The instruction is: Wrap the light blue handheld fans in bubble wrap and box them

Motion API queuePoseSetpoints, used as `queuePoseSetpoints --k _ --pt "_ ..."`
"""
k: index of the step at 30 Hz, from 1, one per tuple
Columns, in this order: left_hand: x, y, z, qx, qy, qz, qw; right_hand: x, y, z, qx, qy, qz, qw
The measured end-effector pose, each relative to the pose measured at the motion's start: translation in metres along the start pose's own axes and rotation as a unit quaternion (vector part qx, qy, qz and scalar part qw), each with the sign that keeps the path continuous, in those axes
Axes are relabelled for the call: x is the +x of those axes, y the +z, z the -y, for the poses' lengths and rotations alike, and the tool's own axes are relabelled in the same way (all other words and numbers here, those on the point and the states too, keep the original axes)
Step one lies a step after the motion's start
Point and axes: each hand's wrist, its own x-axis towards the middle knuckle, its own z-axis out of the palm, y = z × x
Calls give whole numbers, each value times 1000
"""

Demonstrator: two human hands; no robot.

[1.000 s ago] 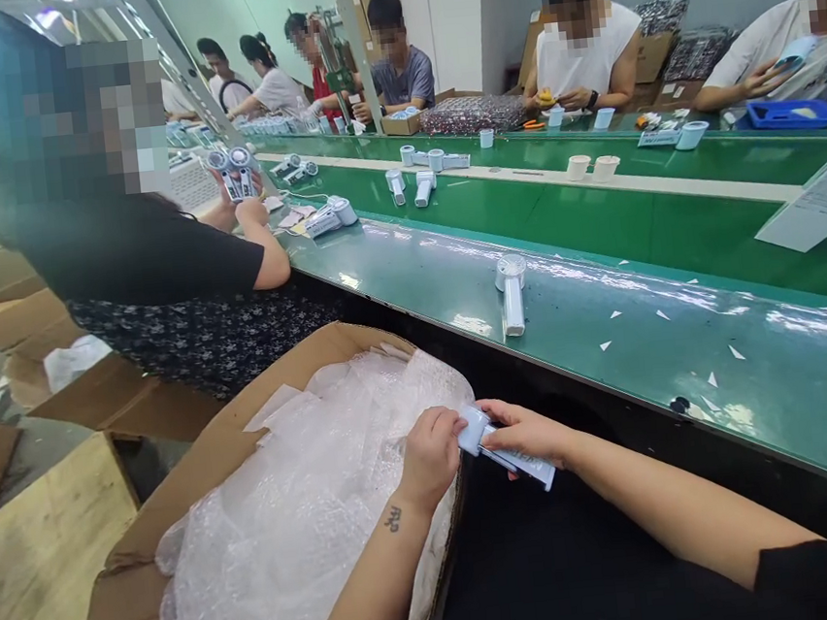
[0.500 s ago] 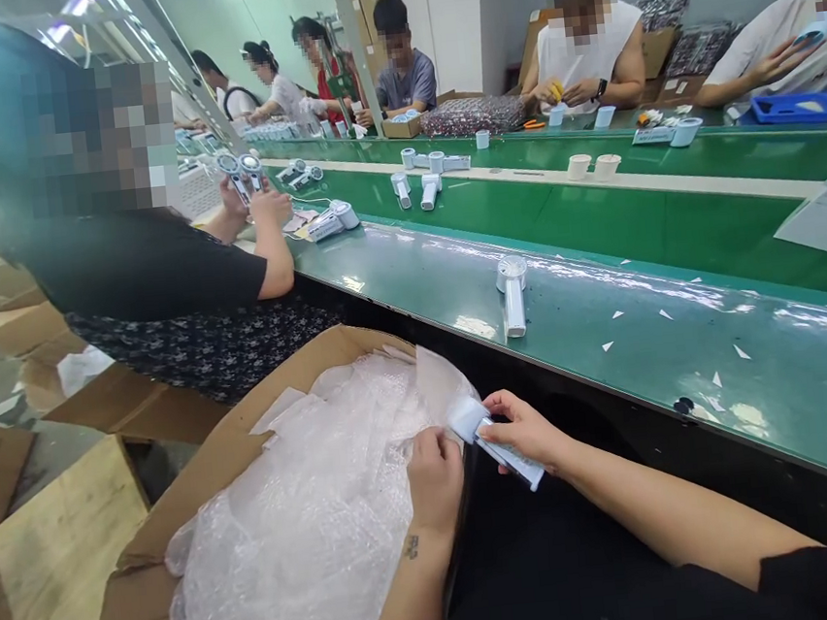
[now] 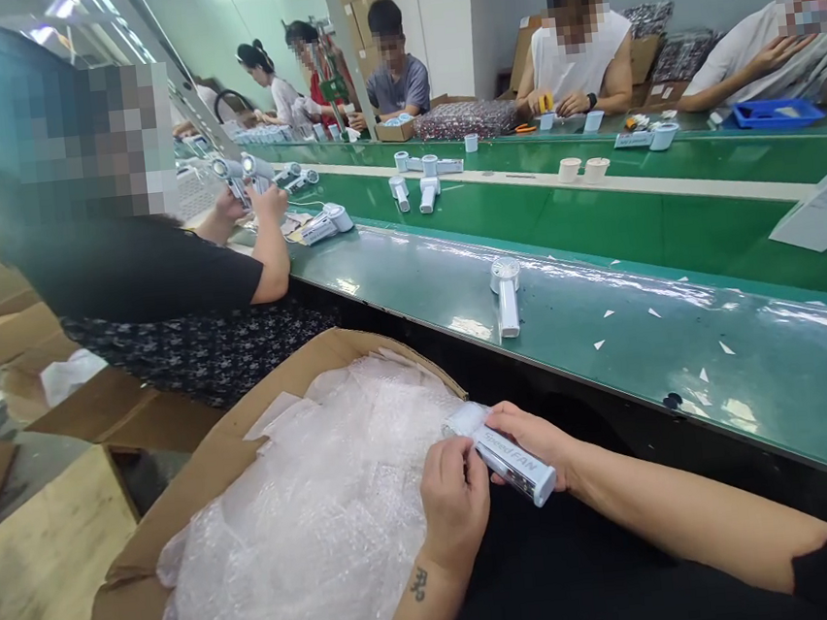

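A pale blue handheld fan [image 3: 510, 457], with "Speed FAN" printed along its handle, lies tilted in my right hand [image 3: 535, 435]. That hand's fingers wrap the handle just below the round head. My left hand [image 3: 455, 501] is curled closed beside the fan's head and neck, fingertips pressed together; whatever they pinch, if anything, is hidden. Below and left of both hands, clear bubble wrap bags [image 3: 308, 515] fill a cardboard box [image 3: 183, 493]. Another handheld fan [image 3: 507, 301] lies on the green bench [image 3: 411, 281] ahead of me.
White paper scraps [image 3: 725, 348] dot the bench at right. A co-worker [image 3: 161, 266] sits at left holding two fans [image 3: 254, 174]. Beyond, more fans [image 3: 429, 191] and two white cups [image 3: 582, 170] rest on the green conveyor [image 3: 631, 216]. Several people work along the far side.
The fan in my right hand has turned, so its printed handle now faces up. My left hand has shifted slightly right and down, staying closed. The translucent sheet by the fan's head has dropped away.
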Motion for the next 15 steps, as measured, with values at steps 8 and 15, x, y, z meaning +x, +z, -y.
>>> queuePoseSetpoints --k 8,15 --pt "-39 3 3 -67 49 50 995 -18 -31 -42 -201 -171 -120 957" --pt "-68 11 -5 -162 -94 89 978 -68 -55 -30 -685 -339 11 644"
